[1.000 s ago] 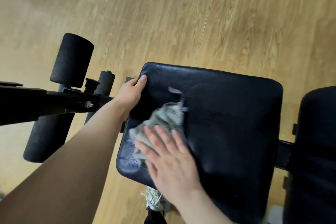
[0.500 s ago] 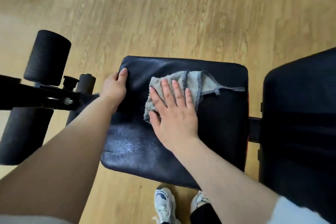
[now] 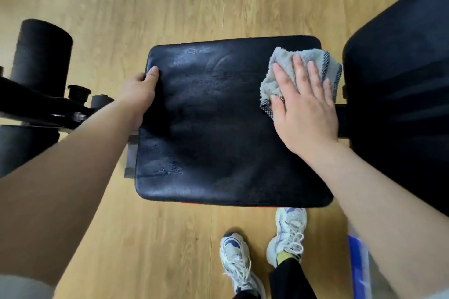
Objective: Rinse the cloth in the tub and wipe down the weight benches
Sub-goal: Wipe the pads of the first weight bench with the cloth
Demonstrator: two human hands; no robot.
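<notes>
A black padded seat pad (image 3: pixel 218 128) of the weight bench fills the middle of the view, with wet streaks across its surface. A grey terry cloth (image 3: pixel 291 60) with a checked border lies bunched at the pad's far right corner. My right hand (image 3: pixel 303 104) presses flat on the cloth with straight fingers. My left hand (image 3: pixel 141 90) grips the pad's left edge, thumb on top. The bench's black back pad (image 3: pixel 401 104) lies to the right.
Black foam rollers (image 3: pixel 41 56) and a metal frame bar (image 3: pixel 48 109) stick out at the left. My two white sneakers (image 3: pixel 267 250) stand on the wooden floor just in front of the pad. A blue object (image 3: pixel 357 267) shows at the lower right edge.
My right hand has slid the cloth from the pad's left part across to its far right corner, leaving wet streaks. The left hand has kept its hold on the left edge.
</notes>
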